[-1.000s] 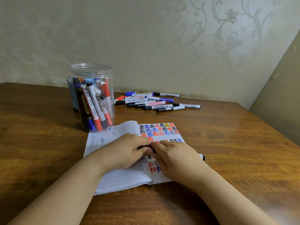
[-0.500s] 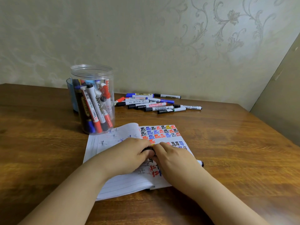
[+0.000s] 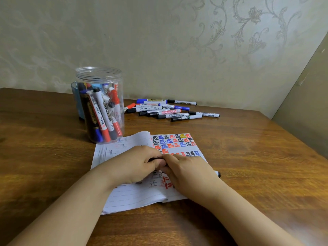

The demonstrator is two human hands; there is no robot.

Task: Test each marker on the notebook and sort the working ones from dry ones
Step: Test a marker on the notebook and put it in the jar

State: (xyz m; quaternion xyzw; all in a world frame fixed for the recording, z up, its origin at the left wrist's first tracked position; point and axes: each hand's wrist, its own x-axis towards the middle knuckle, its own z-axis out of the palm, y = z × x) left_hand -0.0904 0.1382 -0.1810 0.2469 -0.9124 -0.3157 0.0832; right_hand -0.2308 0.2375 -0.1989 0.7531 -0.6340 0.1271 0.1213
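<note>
Both hands meet over the open notebook on the tabletop, left hand and right hand curled on a black whiteboard marker; light, rigid, smooth barrel, best pinched mid-barrel.

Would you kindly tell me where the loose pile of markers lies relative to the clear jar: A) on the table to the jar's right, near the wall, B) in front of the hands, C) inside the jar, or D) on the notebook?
A: the loose markers lie on the table right of the clear jar, near the wall.
</note>
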